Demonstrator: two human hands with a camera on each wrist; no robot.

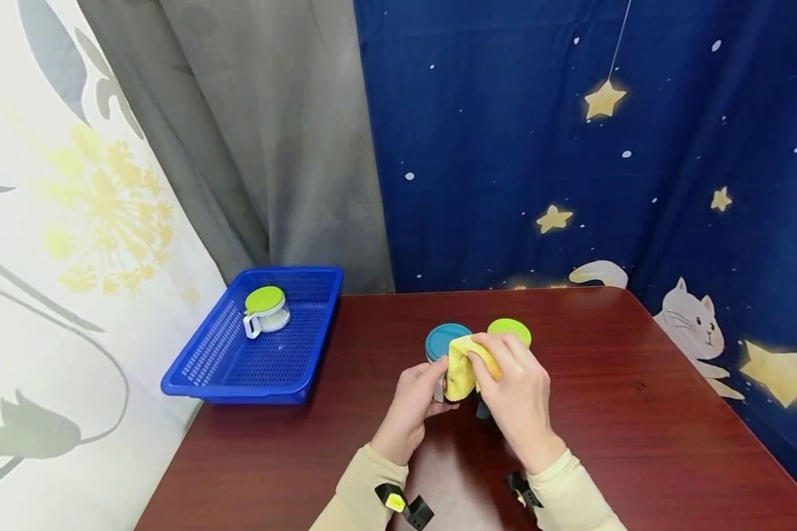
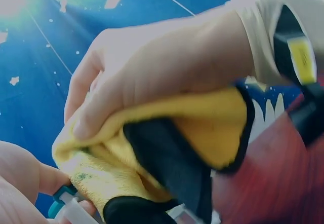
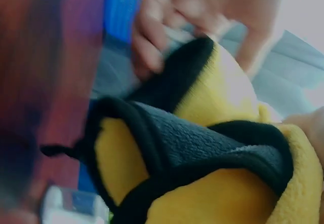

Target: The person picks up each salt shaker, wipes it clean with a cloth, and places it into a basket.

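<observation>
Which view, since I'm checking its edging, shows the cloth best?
The right wrist view: the cloth fills much of it, with long black edging. The left wrist shows shorter stretches, the right hand covering part; the head shows the cloth small.

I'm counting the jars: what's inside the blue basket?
One green-lidded jar sits in the blue basket. Whatever lies directly beneath the jar is covered and can't be seen.

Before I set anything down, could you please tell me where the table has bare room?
The table is bare between the blue basket and left hand, and from the right hand to the table's right edge. It is crowded in the middle, where the yellow cloth, blue-lidded jar and green-lidded jar cluster around the hands.
</observation>
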